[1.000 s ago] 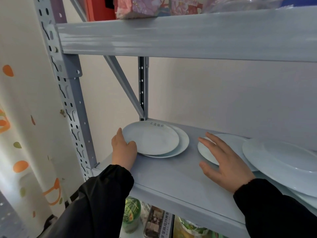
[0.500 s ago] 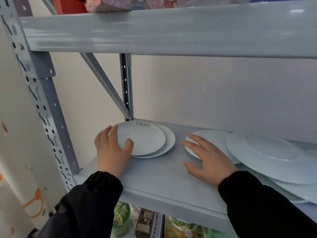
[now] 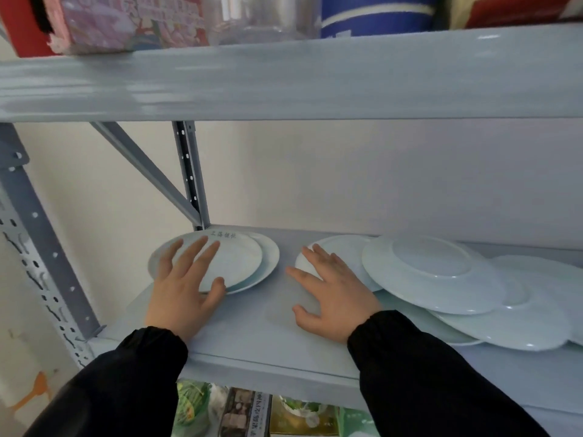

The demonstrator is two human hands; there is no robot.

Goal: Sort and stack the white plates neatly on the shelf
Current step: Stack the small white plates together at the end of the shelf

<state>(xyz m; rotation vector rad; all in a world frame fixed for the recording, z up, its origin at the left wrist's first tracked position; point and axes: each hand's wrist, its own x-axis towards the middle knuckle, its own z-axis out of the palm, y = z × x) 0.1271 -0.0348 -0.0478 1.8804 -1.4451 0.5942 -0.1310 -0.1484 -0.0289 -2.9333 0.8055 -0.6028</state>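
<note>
Nearest the viewer, two black sleeves cross the front lip of the shelf (image 3: 252,339), whose bare grey surface runs between the hands. The left hand (image 3: 181,288) lies flat and unclenched on the small two-plate stack (image 3: 239,257) at the left rear, fingers spread across the top plate and thumb against its near rim; it presses rather than grips. The right hand (image 3: 328,291) rests open, fingers splayed, fingertips touching the near edge of a small plate (image 3: 344,250) that is partly tucked under a large upturned plate (image 3: 432,272). Further right, more large plates (image 3: 520,316) overlap in a loose, tilted spread. These plates appear rigid, glazed, smooth and breakable, and moderately heavy when stacked; take each by opposite rims, or slide a thumb under the rim and lift clear, avoiding drag across neighbours. The diagonal brace (image 3: 148,175) and rear upright (image 3: 189,171) bound the left corner just behind the stack. The upper shelf beam (image 3: 284,80) limits headroom, so lifts should probably stay low. Open room lies in the centre between the two groups.
</note>
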